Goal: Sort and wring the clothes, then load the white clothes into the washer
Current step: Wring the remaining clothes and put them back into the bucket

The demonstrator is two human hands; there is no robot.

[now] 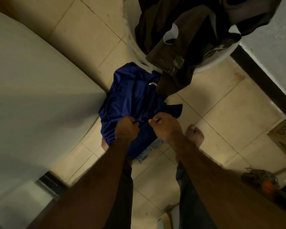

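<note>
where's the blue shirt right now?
Head view, centre: the blue shirt is held above the tiled floor, left hand and right hand gripping its near edge, just in front of the white bucket with a brown garment draped over its rim.

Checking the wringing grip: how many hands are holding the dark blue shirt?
2. The left hand grips the dark blue shiny shirt at its near edge; the right hand pinches it just beside.
</note>
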